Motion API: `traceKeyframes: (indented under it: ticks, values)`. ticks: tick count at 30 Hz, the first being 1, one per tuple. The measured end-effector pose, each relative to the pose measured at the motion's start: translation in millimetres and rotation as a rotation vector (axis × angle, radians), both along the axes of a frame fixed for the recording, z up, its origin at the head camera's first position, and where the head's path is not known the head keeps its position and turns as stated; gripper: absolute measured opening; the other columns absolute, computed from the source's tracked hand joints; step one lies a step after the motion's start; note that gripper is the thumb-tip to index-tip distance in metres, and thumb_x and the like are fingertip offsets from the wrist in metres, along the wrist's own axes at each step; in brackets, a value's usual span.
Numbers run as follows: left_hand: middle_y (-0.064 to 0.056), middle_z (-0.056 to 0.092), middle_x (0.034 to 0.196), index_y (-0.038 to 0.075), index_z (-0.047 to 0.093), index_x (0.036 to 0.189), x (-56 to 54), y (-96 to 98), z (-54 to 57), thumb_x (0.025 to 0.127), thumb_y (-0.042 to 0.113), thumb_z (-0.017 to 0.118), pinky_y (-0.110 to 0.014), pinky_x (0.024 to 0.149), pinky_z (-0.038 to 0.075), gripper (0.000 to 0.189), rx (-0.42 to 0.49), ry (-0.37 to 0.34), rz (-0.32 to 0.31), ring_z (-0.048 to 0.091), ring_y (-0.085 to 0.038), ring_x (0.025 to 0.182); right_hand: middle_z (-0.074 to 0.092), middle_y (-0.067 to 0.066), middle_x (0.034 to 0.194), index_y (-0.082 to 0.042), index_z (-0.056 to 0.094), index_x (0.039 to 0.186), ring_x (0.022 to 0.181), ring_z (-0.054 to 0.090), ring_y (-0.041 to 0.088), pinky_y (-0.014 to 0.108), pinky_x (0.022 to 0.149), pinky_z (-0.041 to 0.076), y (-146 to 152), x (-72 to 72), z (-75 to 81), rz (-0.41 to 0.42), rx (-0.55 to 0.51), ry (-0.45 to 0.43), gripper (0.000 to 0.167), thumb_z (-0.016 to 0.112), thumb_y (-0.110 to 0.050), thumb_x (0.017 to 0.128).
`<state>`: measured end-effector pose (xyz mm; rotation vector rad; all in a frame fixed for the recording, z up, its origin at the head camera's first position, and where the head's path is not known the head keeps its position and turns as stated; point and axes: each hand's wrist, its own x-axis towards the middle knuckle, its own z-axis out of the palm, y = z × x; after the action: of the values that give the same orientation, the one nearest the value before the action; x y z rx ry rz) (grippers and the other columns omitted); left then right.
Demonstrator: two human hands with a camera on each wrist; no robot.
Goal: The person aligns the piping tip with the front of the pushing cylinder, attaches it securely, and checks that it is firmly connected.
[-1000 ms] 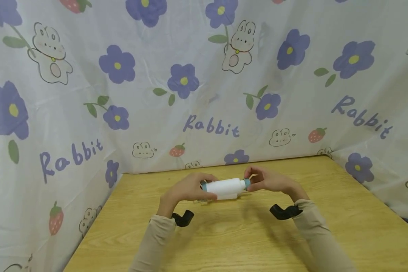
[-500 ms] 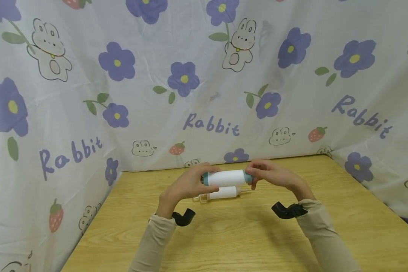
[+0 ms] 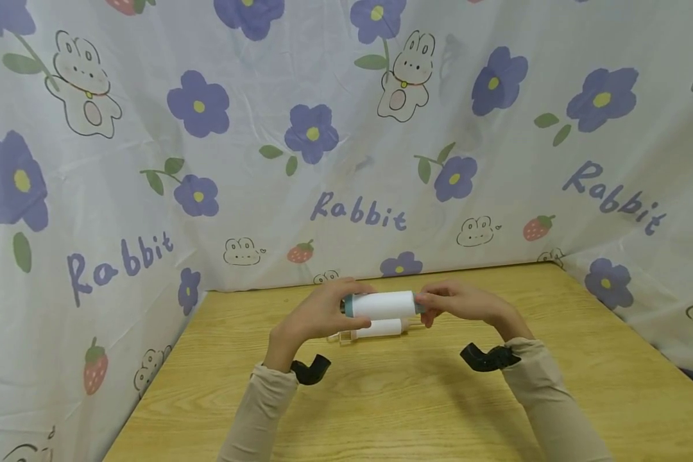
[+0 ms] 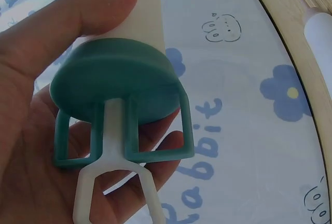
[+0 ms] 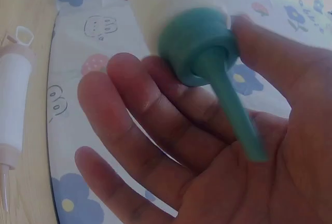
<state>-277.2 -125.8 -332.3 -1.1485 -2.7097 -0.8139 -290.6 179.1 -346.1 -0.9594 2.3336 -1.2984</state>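
Observation:
A white-barrelled syringe [image 3: 384, 305] with teal ends is held level above the table. My left hand [image 3: 317, 311] grips its teal flanged end, thumb along the barrel and fingers curled beneath. In the left wrist view, two teal finger loops [image 4: 161, 154] flank a white plunger handle [image 4: 114, 167]. My right hand [image 3: 462, 300] pinches the teal nozzle cap [image 5: 194, 42] between thumb and index finger at the barrel's other end. The cap's thin spout [image 5: 236, 112] points into the palm, while the remaining fingers are spread and bent.
Just below the held syringe, a second syringe [image 3: 379, 328] with pale pink ends lies on the wooden table [image 3: 358, 398]. A white curtain [image 3: 254, 167] printed with flowers and rabbits hangs behind and along the sides. Black mounts [image 3: 487, 357] are strapped to both wrists.
The held syringe has risen slightly, uncovering more of the pink-ended one. The white neck that showed beside the teal cap is now covered, and my right fingers have shifted around the cap.

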Motion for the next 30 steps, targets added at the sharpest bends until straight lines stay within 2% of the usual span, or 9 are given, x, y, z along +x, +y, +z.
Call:
traceKeyframes:
  ticks: [4, 8, 11, 15, 18, 21, 25, 28, 30]
  values:
    - [-0.001, 0.067, 0.119, 0.016, 0.066, 0.129, -0.3, -1.0, -0.7, 0.086, 0.026, 0.08, -0.032, 0.083, 0.053, 0.047, 0.0, -0.004, -0.003, 0.059, -0.015, 0.1, 0.067, 0.014, 0.108, 0.001, 0.059, 0.127, 0.096, 0.068, 0.027, 0.045, 0.096, 0.052, 1.2, 0.6, -0.8, -0.03, 0.013, -0.002, 0.042, 0.046, -0.034, 0.107]
    - [-0.002, 0.066, 0.122, 0.015, 0.065, 0.13, -0.3, -2.3, -1.5, 0.086, 0.026, 0.08, -0.033, 0.083, 0.053, 0.048, 0.029, -0.029, 0.02, 0.059, -0.016, 0.1, 0.062, 0.012, 0.117, -0.005, 0.053, 0.13, 0.107, 0.063, 0.025, 0.042, 0.1, 0.051, 3.2, 1.8, -0.5, -0.045, 0.003, 0.055, 0.039, 0.062, -0.029, 0.1]
    - [-0.001, 0.066, 0.121, 0.015, 0.065, 0.129, -0.6, -2.3, -2.1, 0.085, 0.026, 0.08, -0.033, 0.083, 0.053, 0.048, 0.027, -0.023, 0.031, 0.059, -0.015, 0.099, 0.063, 0.014, 0.116, -0.003, 0.054, 0.125, 0.106, 0.062, 0.027, 0.04, 0.098, 0.053, 3.2, 0.0, -1.8, -0.007, -0.032, 0.089, 0.038, 0.068, -0.022, 0.096]
    - [-0.001, 0.065, 0.118, 0.016, 0.065, 0.129, -0.7, -1.4, -2.4, 0.085, 0.025, 0.08, -0.033, 0.082, 0.053, 0.047, 0.005, 0.017, 0.026, 0.059, -0.015, 0.097, 0.069, 0.014, 0.101, 0.0, 0.06, 0.114, 0.092, 0.067, 0.029, 0.037, 0.09, 0.054, 2.0, -4.4, -5.0, 0.025, -0.034, 0.062, 0.026, 0.056, -0.023, 0.103]
    - [-0.001, 0.064, 0.118, 0.017, 0.064, 0.131, -0.5, -0.9, -2.3, 0.086, 0.025, 0.08, -0.033, 0.082, 0.053, 0.049, 0.003, 0.024, 0.023, 0.059, -0.015, 0.097, 0.07, 0.013, 0.093, 0.003, 0.063, 0.111, 0.088, 0.069, 0.028, 0.039, 0.094, 0.054, 1.2, -6.7, -6.1, 0.006, -0.024, -0.015, 0.04, 0.043, -0.032, 0.108]
    - [-0.001, 0.065, 0.119, 0.016, 0.064, 0.131, -1.6, -0.7, -2.8, 0.086, 0.026, 0.08, -0.033, 0.082, 0.053, 0.049, 0.01, 0.019, 0.016, 0.059, -0.015, 0.097, 0.072, 0.011, 0.094, 0.003, 0.063, 0.117, 0.091, 0.07, 0.026, 0.046, 0.101, 0.05, 1.7, -6.6, -5.0, -0.056, -0.004, -0.048, 0.052, 0.036, -0.041, 0.109]
    - [0.001, 0.067, 0.118, 0.017, 0.066, 0.127, -4.4, -0.5, -4.1, 0.084, 0.027, 0.081, -0.032, 0.082, 0.053, 0.046, 0.012, 0.015, 0.009, 0.06, -0.013, 0.098, 0.067, 0.009, 0.111, -0.004, 0.058, 0.127, 0.104, 0.067, 0.025, 0.05, 0.101, 0.049, 3.8, -4.0, -3.0, -0.11, 0.016, 0.025, 0.041, 0.051, -0.038, 0.104]
    - [0.003, 0.068, 0.118, 0.018, 0.067, 0.125, -5.8, -0.3, -5.3, 0.084, 0.028, 0.082, -0.03, 0.08, 0.053, 0.044, 0.005, 0.007, 0.011, 0.06, -0.013, 0.099, 0.064, 0.01, 0.116, -0.007, 0.057, 0.125, 0.108, 0.064, 0.025, 0.044, 0.098, 0.051, 2.9, -3.1, -3.6, -0.082, 0.006, 0.074, 0.037, 0.065, -0.03, 0.098]
    - [0.002, 0.068, 0.118, 0.018, 0.067, 0.125, -5.8, -0.2, -6.2, 0.084, 0.027, 0.081, -0.03, 0.078, 0.053, 0.044, 0.001, 0.001, 0.015, 0.059, -0.013, 0.099, 0.066, 0.01, 0.112, -0.006, 0.059, 0.121, 0.106, 0.064, 0.024, 0.04, 0.095, 0.053, 1.9, -3.6, -5.8, -0.053, 0.008, 0.067, 0.033, 0.066, -0.028, 0.097]
